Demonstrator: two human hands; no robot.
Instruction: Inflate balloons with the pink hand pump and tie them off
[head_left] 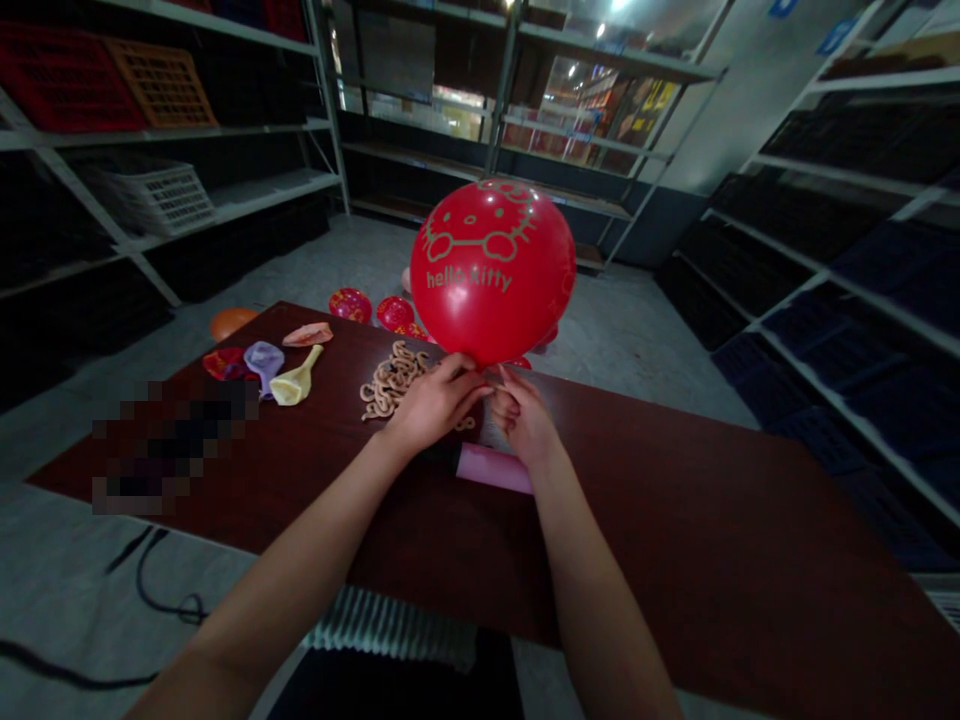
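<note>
A large inflated red balloon [491,290] with a gold cat drawing and "hello kitty" print stands upright above the table. At its lower end my left hand [442,398] is closed, fingers pinching around the neck. Facing it, my right hand [521,410] is also closed, thumb and finger together at the same neck, which the fingers mostly hide. Just below my right wrist lies a pink cylinder [495,468], partly covered by the forearm. Beside my left hand is a pile of tan curled strips [391,380].
Limp balloons, such as a pale yellow one [296,380] and a purple one [264,362], lie on the dark wooden table [675,520] at left. Inflated red balloons [350,304] sit beyond its far edge. Shelves with crates [161,85] surround it; a cable [82,682] crosses the floor.
</note>
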